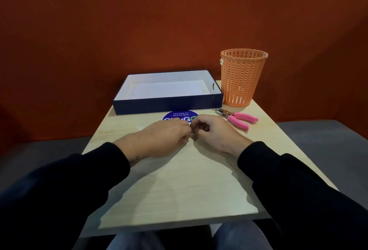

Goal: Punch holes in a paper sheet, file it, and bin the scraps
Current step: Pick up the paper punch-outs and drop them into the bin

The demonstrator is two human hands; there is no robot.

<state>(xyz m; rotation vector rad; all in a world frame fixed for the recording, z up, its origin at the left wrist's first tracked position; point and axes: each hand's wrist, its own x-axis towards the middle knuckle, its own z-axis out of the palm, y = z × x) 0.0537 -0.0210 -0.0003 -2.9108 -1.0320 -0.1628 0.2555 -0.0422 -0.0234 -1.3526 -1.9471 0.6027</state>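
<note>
Scraps Left To Bin, Sheet Seemingly Filed

Paper [171, 88] lying flat inside the navy tray [167, 104] at the far edge of the worktop [179, 180], so filing judged done. Whether holes are punched in it, too far off to tell. Hole punch [237, 119] with pink handles set down to the right of the tray, just in front of the orange mesh bin [244, 78], touched by neither hand; punching judged finished too.

Both hands together at mid-worktop, over the near edge of a round blue sticker [180, 116]. Left hand [163, 138] curled, fingertips pinched toward the right hand [213, 132], also loosely curled with fingers bent inward. Something tiny and dark possibly caught between the two sets of fingertips, perhaps punched-out scraps, but too small to say for certain; cannot tell what either hand has hold of, if anything.

Remaining, as a judgement: gather any bits from the worktop and drop them into the bin, well apart from the hands, up and to the right. No scraps visible on the bare wood. Bin contents hidden behind the mesh.
</note>
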